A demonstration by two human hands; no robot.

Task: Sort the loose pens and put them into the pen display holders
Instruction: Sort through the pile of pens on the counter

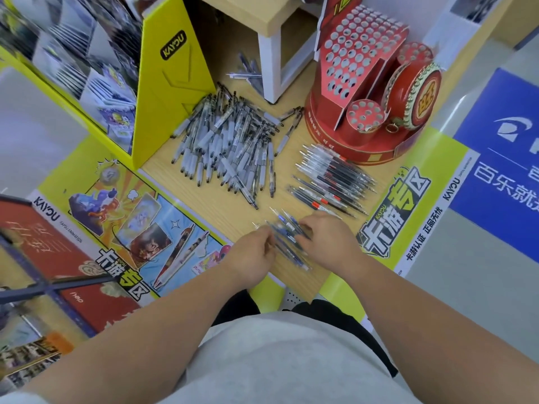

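Observation:
A small bunch of blue pens (287,233) lies near the front edge of the wooden shelf (221,205). My left hand (252,255) and my right hand (329,240) close on it from either side, fingers curled round the pens. Farther back lies a big heap of white-grip pens (230,144). To its right a row of black and red pens (332,179) lies side by side. The red drum-shaped pen display holder (367,74) stands at the back right, its holes unfilled.
A yellow KAYOU display stand (172,77) with card packs rises at the back left. A white and wood riser (271,39) stands behind the heap, with a few more pens (248,72) beside its leg. Printed yellow banners edge the shelf front.

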